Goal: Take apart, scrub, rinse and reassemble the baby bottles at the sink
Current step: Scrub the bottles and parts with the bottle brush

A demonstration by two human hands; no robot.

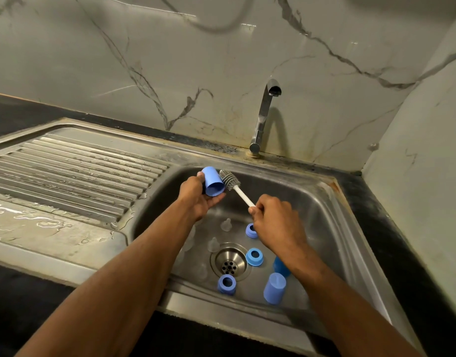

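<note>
Centre frame, above the sink [324, 202]: your left hand [196, 199] grips a blue cap [212, 181], mouth facing lower right. Your right hand [275, 217] pinches the brush [230, 179], bristles just beside that mouth.

Brush handle: the lower end of the white plastic bottle brush [235, 187] is hidden inside the right hand [275, 220].
Darker blue cap [279, 266]: mostly covered by the right forearm.
Clear silicone teats [225, 224]: faint, outlines hard to tell.
Forearms: cut off by the bottom edge.
</note>
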